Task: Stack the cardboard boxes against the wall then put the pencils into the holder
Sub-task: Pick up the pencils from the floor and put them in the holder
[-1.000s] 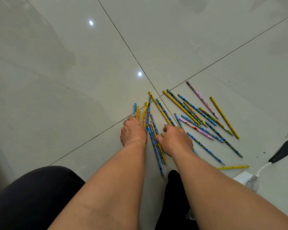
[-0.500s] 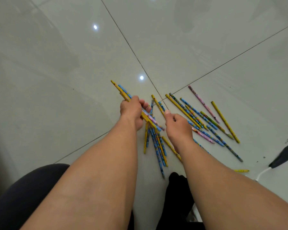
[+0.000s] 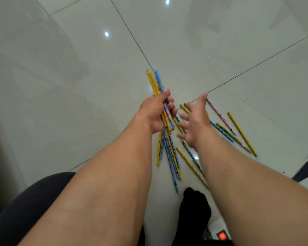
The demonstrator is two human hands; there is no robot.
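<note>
Pencils lie scattered on the tiled floor, centre frame. Left hand clamps a bundle; right hand hovers, fingers spread. Gathering step: next, scoop the rest. No holder in view.

Yellow, blue, pink pencils: some gripped in the left hand, others scattered.

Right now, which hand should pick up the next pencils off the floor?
Right. The right hand is open, fingers spread, over the loose pencils. The left hand grips a bundle of pencils, so it is occupied.
</note>
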